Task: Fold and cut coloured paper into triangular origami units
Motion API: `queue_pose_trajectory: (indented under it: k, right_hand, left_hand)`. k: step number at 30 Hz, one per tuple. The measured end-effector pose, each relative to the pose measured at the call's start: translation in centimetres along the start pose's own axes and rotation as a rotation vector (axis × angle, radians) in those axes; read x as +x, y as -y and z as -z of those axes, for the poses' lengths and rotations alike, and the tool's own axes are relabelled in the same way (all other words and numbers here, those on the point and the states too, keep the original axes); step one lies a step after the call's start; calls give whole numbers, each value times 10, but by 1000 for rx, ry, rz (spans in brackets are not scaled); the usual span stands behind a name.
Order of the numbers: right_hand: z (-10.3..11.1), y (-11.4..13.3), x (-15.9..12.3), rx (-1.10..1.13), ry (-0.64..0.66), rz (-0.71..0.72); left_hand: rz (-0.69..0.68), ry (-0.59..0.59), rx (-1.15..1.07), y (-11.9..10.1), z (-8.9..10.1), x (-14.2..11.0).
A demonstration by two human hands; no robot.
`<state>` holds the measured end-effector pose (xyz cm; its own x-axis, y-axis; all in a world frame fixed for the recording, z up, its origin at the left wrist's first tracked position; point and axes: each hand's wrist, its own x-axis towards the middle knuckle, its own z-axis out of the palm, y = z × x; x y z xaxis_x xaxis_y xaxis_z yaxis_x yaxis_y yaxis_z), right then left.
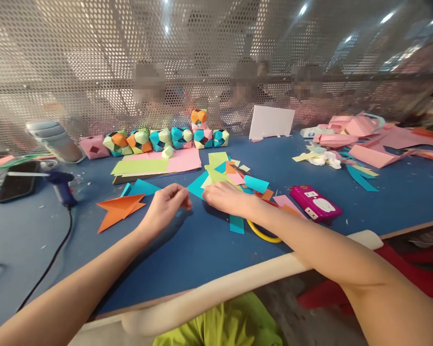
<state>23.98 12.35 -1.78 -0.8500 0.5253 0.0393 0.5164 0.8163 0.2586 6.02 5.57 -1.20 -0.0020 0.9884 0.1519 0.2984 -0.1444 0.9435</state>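
The left hand (170,198) is positioned over the middle of the table (159,271), with its fingers curled and thumb close to them; whether anything is gripped cannot be told. The right hand (222,194) is located just right of it, fingers bent inward and knuckles up, at the near left side of a pile of colored paper scraps (256,183); its fingertips are hidden, so its hold cannot be told. A blue sheet (197,184) lies between the hands, its left corner near the left fingertips and its right part covered by the right hand. A folded orange piece (119,209) and a second blue piece (143,186) lie left of the left hand. A yellow loop (262,233) is partly covered by the right forearm, and a magenta case (315,203) lies right of the scraps. On the far side, a paper stack (140,166) is set in front of a row of paper balls (140,141), with one ball placed on top of another. A white panel (272,122) stands right of the row. At left are a glue gun (62,185), a phone (16,181) and a tilted cup (56,140); pink paper (377,144) is heaped at far right.
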Motion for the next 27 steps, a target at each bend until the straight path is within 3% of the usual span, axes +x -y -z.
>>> queue_pose_trajectory:
  k: [5, 9, 13, 15, 18, 22, 24, 27]
  right_hand:
    - [4, -6, 3, -44, 29, 2]
    - [9, -10, -3, -23, 56, 78]
    - [1, -9, 1, -102, 30, 156]
    - [-5, -10, 6, -76, -29, 131]
    - [-11, -12, 8, 91, -163, -13]
    - [-8, -9, 2, 396, -416, -155]
    - [-3, 0, -2, 466, -495, -94]
    - [4, 16, -9, 502, -504, 89]
  left_hand:
    - [51, -127, -175, 13, 4, 12]
    - [108, -205, -338, 17, 2, 16]
    - [96, -246, -393, 20, -3, 20]
    - [113, -253, -424, 21, -4, 22]
    - [166, -279, -512, 20, -3, 21]
    - [337, -248, -648, 13, -4, 15]
    - [418, -144, -720, 9, -7, 11]
    - [393, -70, -734, 6, -12, 6]
